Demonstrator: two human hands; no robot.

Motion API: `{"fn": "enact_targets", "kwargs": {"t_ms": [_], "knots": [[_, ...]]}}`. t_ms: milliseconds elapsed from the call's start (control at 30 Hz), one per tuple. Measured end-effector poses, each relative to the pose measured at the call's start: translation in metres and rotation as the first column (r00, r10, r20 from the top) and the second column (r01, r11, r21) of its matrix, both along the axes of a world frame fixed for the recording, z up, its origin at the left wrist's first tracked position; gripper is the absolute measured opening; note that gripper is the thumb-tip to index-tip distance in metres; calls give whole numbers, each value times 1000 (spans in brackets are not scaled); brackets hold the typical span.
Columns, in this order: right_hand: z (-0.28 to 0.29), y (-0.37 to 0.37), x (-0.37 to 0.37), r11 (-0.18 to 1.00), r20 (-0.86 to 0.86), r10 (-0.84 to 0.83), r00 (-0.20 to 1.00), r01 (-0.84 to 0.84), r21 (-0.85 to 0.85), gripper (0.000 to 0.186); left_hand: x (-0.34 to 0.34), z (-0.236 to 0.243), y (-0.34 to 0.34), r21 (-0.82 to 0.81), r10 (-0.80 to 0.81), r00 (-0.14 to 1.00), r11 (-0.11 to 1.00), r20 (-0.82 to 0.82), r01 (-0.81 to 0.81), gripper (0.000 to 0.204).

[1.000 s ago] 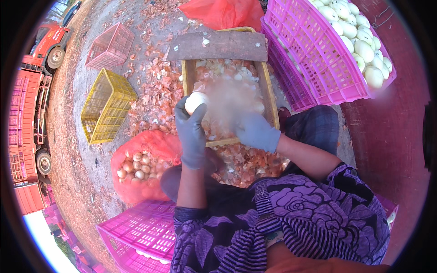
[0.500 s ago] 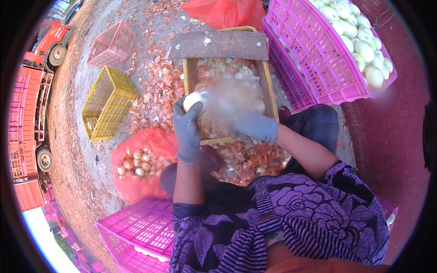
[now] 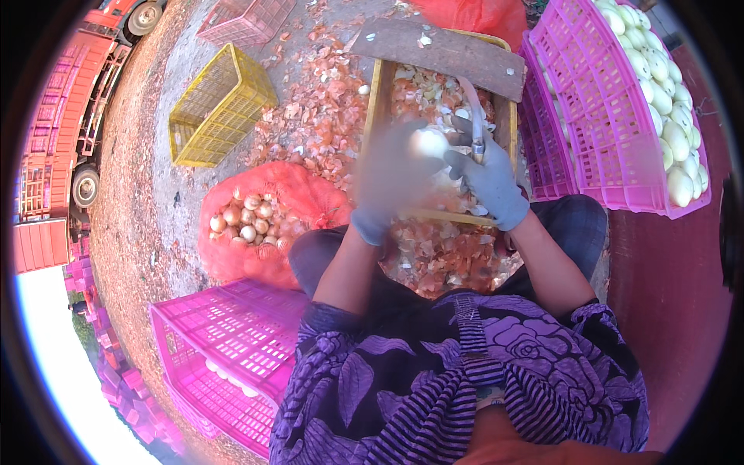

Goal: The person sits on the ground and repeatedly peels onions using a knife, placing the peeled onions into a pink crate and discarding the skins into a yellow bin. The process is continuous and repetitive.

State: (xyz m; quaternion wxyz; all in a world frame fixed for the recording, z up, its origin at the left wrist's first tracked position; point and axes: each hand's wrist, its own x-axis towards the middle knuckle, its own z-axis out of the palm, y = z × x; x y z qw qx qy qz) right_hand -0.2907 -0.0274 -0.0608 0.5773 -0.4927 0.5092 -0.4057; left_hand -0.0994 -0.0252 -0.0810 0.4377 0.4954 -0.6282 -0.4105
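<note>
A peeled white onion (image 3: 428,142) is between my two gloved hands, above a yellow crate (image 3: 373,105) of onion skins. My left hand (image 3: 394,172), smeared by motion, is closed on the onion from its left side. In my right hand (image 3: 488,177) is a knife (image 3: 474,112) with a curved blade and a metal handle. Its blade points away from me, toward the wooden board (image 3: 442,54) lying across the crate's far end. The fingers of my right hand are close to the onion; whether they touch it I cannot tell.
A red mesh sack (image 3: 221,260) of unpeeled onions stands at my left, near a yellow crate (image 3: 225,108) on its side. Pink crates stand around: one (image 3: 597,101) with peeled onions at right, another (image 3: 232,325) at lower left. Loose skins (image 3: 310,128) litter the ground.
The view has shifted, so the scene sits farther right. My right hand has come up from the crate's near side, the knife now showing plainly. Both hands are now close together at the onion.
</note>
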Motion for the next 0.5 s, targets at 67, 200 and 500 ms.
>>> {"fn": "enact_targets", "kwargs": {"t_ms": [67,200,500], "knots": [[-1,-4,-4,999,103,-20,994,15,48,38,2,-6,-2,35,-50,998,998,-29,51,64],[-1,-6,-6,998,104,-60,993,57,31,37,-1,-10,-1,-29,-29,999,999,-32,28,64],[-26,-17,-9,994,100,-33,994,23,103,30,-1,10,-1,269,67,832,958,-551,101,52]]}}
